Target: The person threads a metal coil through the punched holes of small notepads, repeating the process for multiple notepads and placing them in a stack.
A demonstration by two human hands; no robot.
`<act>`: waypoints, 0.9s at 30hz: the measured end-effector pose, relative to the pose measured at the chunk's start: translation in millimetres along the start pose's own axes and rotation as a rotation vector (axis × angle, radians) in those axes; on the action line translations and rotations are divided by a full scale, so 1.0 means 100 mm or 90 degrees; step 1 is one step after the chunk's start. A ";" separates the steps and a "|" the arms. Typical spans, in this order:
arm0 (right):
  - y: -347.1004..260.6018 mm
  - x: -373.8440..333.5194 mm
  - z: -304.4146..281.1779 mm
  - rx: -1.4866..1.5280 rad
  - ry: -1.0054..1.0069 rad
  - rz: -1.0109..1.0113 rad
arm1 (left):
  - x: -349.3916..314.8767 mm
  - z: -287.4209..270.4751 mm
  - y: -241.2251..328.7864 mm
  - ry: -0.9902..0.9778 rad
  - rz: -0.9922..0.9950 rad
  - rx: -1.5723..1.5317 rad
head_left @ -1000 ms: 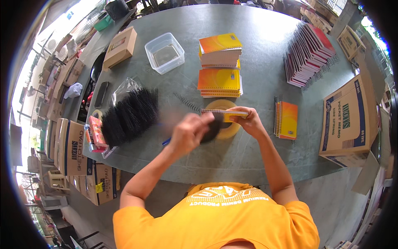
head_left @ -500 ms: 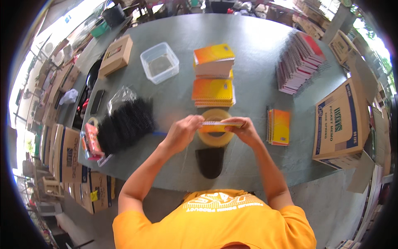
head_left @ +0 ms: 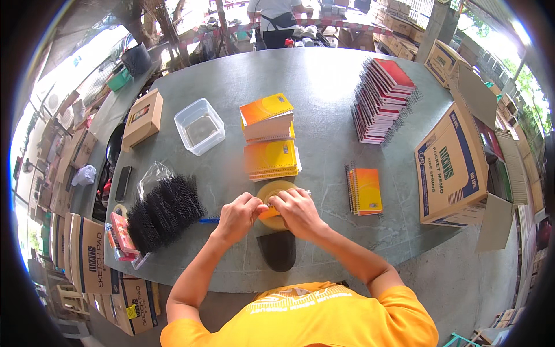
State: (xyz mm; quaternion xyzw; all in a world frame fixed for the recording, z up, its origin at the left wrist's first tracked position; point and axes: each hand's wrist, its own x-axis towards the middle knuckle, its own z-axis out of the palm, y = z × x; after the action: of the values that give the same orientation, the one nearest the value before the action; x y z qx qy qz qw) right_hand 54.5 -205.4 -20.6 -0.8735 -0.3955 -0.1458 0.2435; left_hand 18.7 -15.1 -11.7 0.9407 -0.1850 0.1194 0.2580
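Over the middle of the table, my left hand (head_left: 238,217) and my right hand (head_left: 297,211) meet with fingers pinched on a small orange and yellow notebook (head_left: 267,213). Most of that notebook hides behind my fingers. Below it lies a round, yellowish ring (head_left: 267,189) that looks like a roll of tape. A dark, rounded block (head_left: 276,252) sits on my side of the ring. Beyond my hands stand stacked yellow-orange notebooks (head_left: 270,157). To the left is a heap of black spiral coils (head_left: 165,203), with a thin blue rod (head_left: 209,220) between it and my left hand.
Spiral-bound yellow notebooks (head_left: 367,191) lie to the right. Farther back rises a stack of red notebooks (head_left: 381,98). An open carton (head_left: 454,168) stands at the right edge. Left are a clear plastic tub (head_left: 200,127), a brown box (head_left: 143,120) and a phone (head_left: 123,184). Someone (head_left: 283,17) stands beyond.
My right hand has moved in beside my left, both now close together at the notebook. Before, they held it stretched edge-on between them. The whole view has shifted, showing more beyond the table.
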 end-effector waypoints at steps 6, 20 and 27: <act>-0.03 0.06 0.05 0.082 -0.023 0.019 | -0.09 -0.12 -0.08 0.031 -0.029 -0.074; 0.05 0.00 0.03 0.108 0.069 -0.006 | -0.13 -0.11 -0.12 0.005 -0.055 -0.047; 0.07 -0.04 0.05 0.091 0.086 0.007 | -0.08 -0.11 -0.05 0.026 -0.025 0.003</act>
State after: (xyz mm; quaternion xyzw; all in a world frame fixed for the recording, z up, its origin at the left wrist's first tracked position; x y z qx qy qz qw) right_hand 58.1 -209.0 -29.1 -0.8444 -0.3827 -0.1742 0.3320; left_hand 11.8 -3.1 -7.0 0.9422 -0.1606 0.1341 0.2616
